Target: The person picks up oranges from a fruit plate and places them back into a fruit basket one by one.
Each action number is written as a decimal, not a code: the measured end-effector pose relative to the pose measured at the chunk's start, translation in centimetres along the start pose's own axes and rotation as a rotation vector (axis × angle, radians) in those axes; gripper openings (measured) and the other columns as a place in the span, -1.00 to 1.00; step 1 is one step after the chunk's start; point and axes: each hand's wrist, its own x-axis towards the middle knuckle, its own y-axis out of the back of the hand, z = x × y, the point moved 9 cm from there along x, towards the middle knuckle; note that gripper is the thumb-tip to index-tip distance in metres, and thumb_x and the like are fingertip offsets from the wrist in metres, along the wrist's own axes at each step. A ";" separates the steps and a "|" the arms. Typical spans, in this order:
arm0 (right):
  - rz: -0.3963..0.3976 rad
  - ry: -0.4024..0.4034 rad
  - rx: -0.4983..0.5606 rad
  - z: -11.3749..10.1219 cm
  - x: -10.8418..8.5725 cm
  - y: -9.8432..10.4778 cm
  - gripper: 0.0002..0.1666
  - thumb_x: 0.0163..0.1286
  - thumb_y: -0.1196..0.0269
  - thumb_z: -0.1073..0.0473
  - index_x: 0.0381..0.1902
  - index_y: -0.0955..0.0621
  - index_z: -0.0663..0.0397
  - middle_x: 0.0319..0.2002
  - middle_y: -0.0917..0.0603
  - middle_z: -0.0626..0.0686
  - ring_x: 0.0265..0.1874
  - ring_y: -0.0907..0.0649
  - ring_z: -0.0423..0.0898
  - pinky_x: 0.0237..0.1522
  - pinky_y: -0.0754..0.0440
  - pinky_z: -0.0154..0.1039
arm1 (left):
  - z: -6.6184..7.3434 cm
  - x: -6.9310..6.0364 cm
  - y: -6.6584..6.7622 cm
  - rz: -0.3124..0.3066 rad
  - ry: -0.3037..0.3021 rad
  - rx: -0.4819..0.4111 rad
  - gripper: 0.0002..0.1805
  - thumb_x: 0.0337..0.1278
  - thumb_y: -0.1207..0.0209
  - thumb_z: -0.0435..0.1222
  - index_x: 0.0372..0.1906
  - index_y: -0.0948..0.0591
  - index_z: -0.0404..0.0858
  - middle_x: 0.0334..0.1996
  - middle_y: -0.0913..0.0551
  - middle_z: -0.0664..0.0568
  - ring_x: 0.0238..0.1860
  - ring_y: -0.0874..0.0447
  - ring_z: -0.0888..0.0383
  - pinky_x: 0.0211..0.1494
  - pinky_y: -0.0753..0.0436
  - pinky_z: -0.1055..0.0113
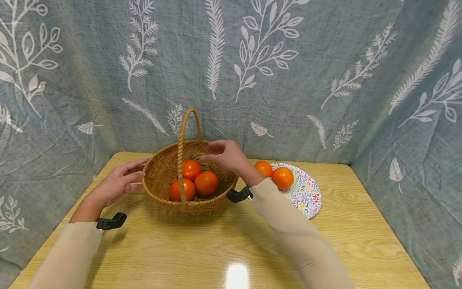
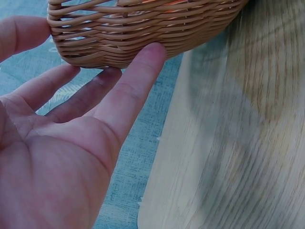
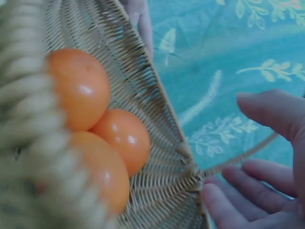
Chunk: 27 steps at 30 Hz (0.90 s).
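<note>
A wicker basket (image 1: 162, 198) with a tall handle holds three orange fruits (image 1: 206, 183), seen close up as orange fruits (image 3: 78, 90) in the right wrist view. My left hand (image 1: 117, 182) touches the basket's left side, fingers spread; in the left wrist view the fingertips of the left hand (image 2: 62, 138) rest against the woven wall (image 2: 105, 40). Above the basket's right part is my right hand (image 1: 229, 156), thumb and fingers apart and nothing between them. In the right wrist view the right hand (image 3: 262, 176) is beside the rim near the handle's base.
Right of the basket, a round patterned plate (image 1: 306, 196) carries two orange fruits (image 1: 283, 178), partly behind my right forearm. The wooden table (image 1: 180, 253) is bounded at the back and sides by a grey-blue leaf-print cloth (image 1: 288, 88).
</note>
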 end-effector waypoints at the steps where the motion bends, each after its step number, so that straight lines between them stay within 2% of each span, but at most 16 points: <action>1: 0.016 0.012 0.033 0.1 -0.3 0.4 -0.36 0.31 -0.47 0.00 0.31 -0.61 0.06 0.25 -0.67 0.14 0.18 -0.68 -0.02 0.25 -0.67 -0.11 | 0.0 0.0 0.0 -0.001 -0.001 -0.001 -0.28 0.62 0.04 -0.35 0.63 0.08 -0.45 0.23 -0.51 0.22 0.14 -0.67 0.35 0.04 -0.77 0.37; 4: 0.067 0.043 0.121 0.8 -1.2 1.8 -0.42 0.32 -0.47 0.07 0.26 -0.64 0.07 0.22 -0.69 0.15 0.17 -0.70 -0.01 0.22 -0.69 -0.14 | 0.0 -0.1 0.0 0.000 -0.006 -0.007 -0.28 0.62 0.04 -0.35 0.63 0.07 -0.44 0.23 -0.52 0.22 0.14 -0.67 0.35 0.04 -0.77 0.38; 10: 0.121 0.062 0.245 2.7 -3.4 4.2 -0.38 0.33 -0.46 0.12 0.33 -0.59 0.07 0.30 -0.62 0.22 0.27 -0.64 0.09 0.30 -0.64 -0.08 | 0.0 -0.1 0.1 0.014 0.003 0.004 -0.28 0.61 0.03 -0.34 0.63 0.06 -0.44 0.22 -0.51 0.22 0.13 -0.67 0.37 0.04 -0.77 0.38; 16: 0.225 0.085 0.279 5.2 -6.1 6.9 -0.41 0.34 -0.46 0.12 0.30 -0.61 0.09 0.24 -0.68 0.15 0.30 -0.62 0.14 0.30 -0.64 -0.19 | 0.0 0.1 -0.1 0.014 0.004 -0.001 -0.27 0.61 0.02 -0.34 0.63 0.08 -0.44 0.21 -0.49 0.16 0.13 -0.66 0.35 0.06 -0.77 0.35; 23: 0.298 0.108 0.291 8.0 -9.2 9.2 -0.37 0.35 -0.45 0.13 0.31 -0.58 0.21 0.25 -0.66 0.17 0.32 -0.59 0.15 0.25 -0.65 -0.33 | -0.1 0.1 0.0 0.014 -0.005 -0.005 -0.28 0.62 0.03 -0.35 0.63 0.08 -0.46 0.19 -0.52 0.15 0.12 -0.67 0.35 0.04 -0.77 0.38; 27: 0.341 0.105 0.299 9.3 -10.5 10.4 -0.38 0.34 -0.45 0.17 0.30 -0.58 0.24 0.27 -0.62 0.27 0.34 -0.56 0.24 0.24 -0.64 -0.38 | -0.2 0.0 0.0 0.015 -0.003 -0.008 -0.28 0.62 0.04 -0.34 0.63 0.07 -0.46 0.19 -0.52 0.15 0.12 -0.67 0.35 0.04 -0.77 0.38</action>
